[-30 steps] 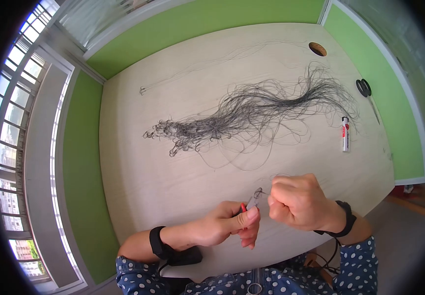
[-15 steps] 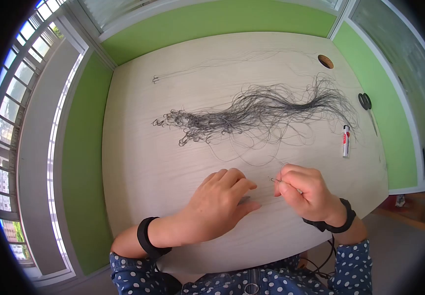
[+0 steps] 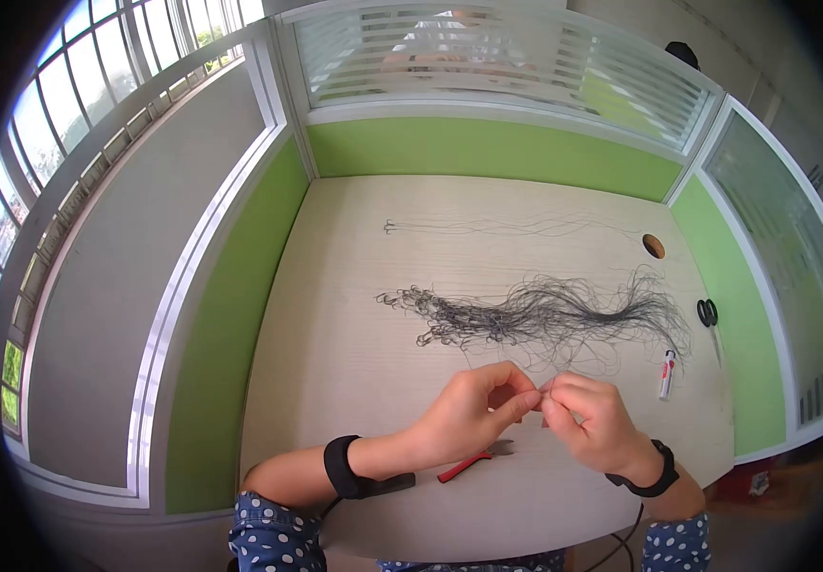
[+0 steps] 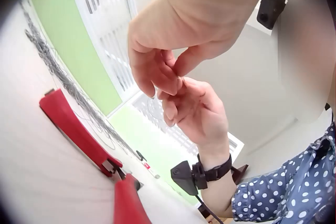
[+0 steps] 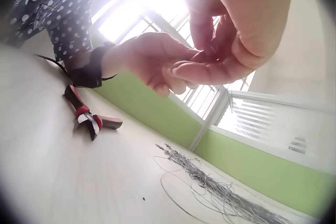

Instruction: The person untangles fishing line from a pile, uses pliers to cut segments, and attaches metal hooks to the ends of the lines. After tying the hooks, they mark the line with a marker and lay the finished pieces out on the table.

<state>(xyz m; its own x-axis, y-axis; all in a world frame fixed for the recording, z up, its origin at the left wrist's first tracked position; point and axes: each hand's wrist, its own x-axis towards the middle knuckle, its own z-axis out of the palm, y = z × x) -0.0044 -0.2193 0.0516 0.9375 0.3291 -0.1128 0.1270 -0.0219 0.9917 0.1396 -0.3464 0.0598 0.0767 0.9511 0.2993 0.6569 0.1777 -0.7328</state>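
Note:
My left hand (image 3: 468, 412) and right hand (image 3: 594, 418) meet above the front of the table, thumbs and fingertips pinched close together. Between them is a small fishing hook with thin line, mostly hidden by the fingers; in the left wrist view a short dark bit of the hook (image 4: 182, 80) shows at the fingertips. Below the left hand, red-handled pliers (image 3: 467, 466) lie on the table with their handles spread. Beyond both hands stretches a long tangled bundle of dark fishing lines (image 3: 564, 319), its hooks (image 3: 416, 299) gathered at the left end.
Two separate hooked lines (image 3: 487, 227) run across the back of the table (image 3: 321, 315). At the right lie a lighter (image 3: 667, 377) and black-handled scissors (image 3: 707, 313), near a round cable hole (image 3: 653, 246). Green partitions (image 3: 487, 153) border the table.
The left hand has put the pliers down on the table and moved right to meet the right hand at the hook. The head view has tilted up.

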